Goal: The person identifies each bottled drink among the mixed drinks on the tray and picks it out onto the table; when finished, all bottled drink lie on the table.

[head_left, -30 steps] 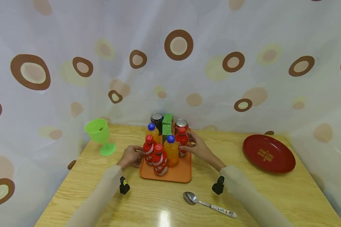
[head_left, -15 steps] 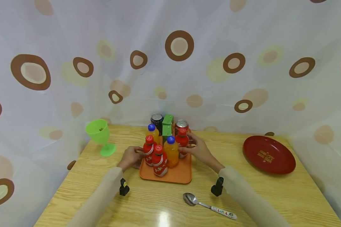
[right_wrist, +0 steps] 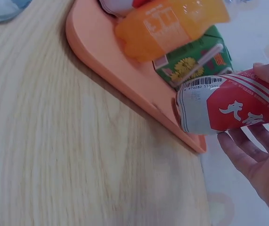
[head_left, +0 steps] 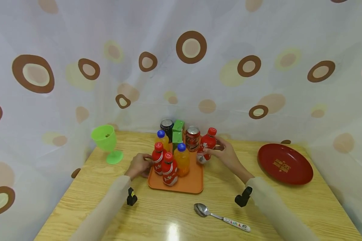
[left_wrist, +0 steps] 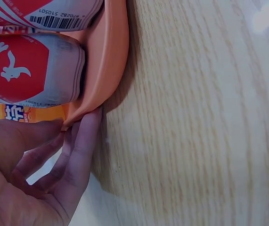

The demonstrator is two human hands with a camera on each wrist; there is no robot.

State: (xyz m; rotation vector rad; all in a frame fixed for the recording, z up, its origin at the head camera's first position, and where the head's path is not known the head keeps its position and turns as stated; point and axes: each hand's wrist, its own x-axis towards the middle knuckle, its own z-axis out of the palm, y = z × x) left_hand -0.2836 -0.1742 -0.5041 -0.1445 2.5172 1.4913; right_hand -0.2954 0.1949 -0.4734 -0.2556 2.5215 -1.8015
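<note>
My right hand holds a red bottle with a red cap, slightly tilted, over the right edge of the orange tray. In the right wrist view the bottle's white base hangs just above the rim. My left hand pinches the tray's left rim, thumb on top and fingers beneath. On the tray stand two more red bottles, one in front and one behind it. Beside them is an orange juice bottle with a blue cap. Another juice bottle is farther back.
Green drink cartons, a dark can and a red can stand toward the tray's back. A green goblet is at the left, a red plate at the right. A spoon lies in front on the wooden table.
My right hand has lifted the red bottle off its place beside the juice bottle and moved it right, to the tray's edge. The red can behind is now uncovered. My left hand stays put.
</note>
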